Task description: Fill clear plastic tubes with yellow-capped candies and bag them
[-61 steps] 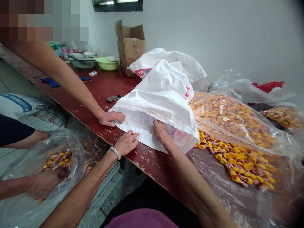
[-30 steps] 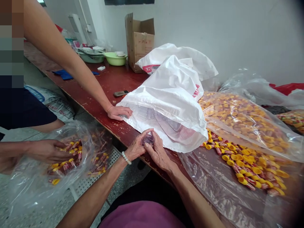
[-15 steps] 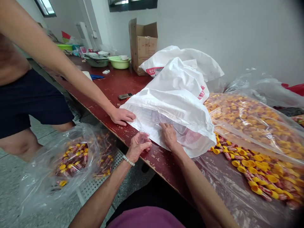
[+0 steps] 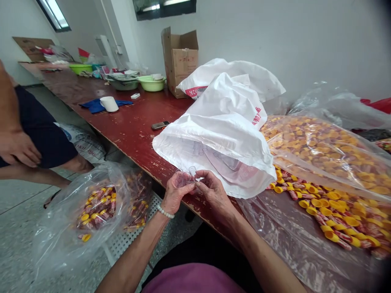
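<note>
The person's left hand [image 4: 174, 191] cups a few clear pieces [image 4: 185, 178], thumb pressed across them. The right hand [image 4: 212, 188] meets it from the right, thumb and forefinger pinching at the edge of the same pieces; how firmly cannot be told. Both hands are at the near edge of the red table [image 4: 134, 132], just in front of a white sack [image 4: 220, 122]. The sack lies with its mouth open toward the hands, and more clear shapes show dimly inside.

To the right, yellow-and-red tubes [image 4: 325, 203] lie in a heap, partly covered by clear plastic [image 4: 308, 173]. A phone [image 4: 160, 125] rests left of the sack; farther off are a white mug [image 4: 109, 104], a green bowl [image 4: 152, 84] and an open carton [image 4: 185, 61]. At the near left, a clear bag [image 4: 58, 244] holds similar tubes. Beyond it, another person's hand [image 4: 23, 149] hangs beside dark shorts [image 4: 42, 126].
</note>
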`<state>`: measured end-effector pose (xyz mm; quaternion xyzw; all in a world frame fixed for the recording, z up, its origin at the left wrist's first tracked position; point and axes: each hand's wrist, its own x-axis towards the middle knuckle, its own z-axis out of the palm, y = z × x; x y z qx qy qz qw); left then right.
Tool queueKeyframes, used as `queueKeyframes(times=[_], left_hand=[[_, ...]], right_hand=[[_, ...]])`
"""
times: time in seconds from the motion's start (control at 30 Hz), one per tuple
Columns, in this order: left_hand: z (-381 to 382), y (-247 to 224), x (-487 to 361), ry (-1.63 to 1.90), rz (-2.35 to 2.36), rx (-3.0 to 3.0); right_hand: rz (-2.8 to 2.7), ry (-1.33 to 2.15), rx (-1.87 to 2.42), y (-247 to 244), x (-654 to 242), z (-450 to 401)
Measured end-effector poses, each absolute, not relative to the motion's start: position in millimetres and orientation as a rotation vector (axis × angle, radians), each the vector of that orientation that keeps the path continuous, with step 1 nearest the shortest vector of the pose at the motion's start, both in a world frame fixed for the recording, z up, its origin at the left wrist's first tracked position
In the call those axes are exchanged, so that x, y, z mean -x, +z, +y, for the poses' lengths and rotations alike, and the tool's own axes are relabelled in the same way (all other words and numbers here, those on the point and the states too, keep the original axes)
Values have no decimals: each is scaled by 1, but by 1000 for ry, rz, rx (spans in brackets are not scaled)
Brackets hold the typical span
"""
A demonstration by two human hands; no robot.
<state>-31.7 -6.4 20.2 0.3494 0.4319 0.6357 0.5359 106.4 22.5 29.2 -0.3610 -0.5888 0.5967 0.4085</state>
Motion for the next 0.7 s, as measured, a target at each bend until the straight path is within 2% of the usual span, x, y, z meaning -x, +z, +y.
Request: queueKeyframes(times=[0.23,0.37,0.5,0.7], left_hand=[[-15,19,42,1413,1125,-911],[-18,23,41,1439,1176,-1064],[-20,27,35,1381,1095,-1163],[-20,20,26,1366,929,-949]], right_hand=[[-1845,1050,1126,43,-136,32],[-2135,802,1033,48,-139,38],[-2206,737,907,53,-128,34],[-2234,747,853,49,-120,23]])
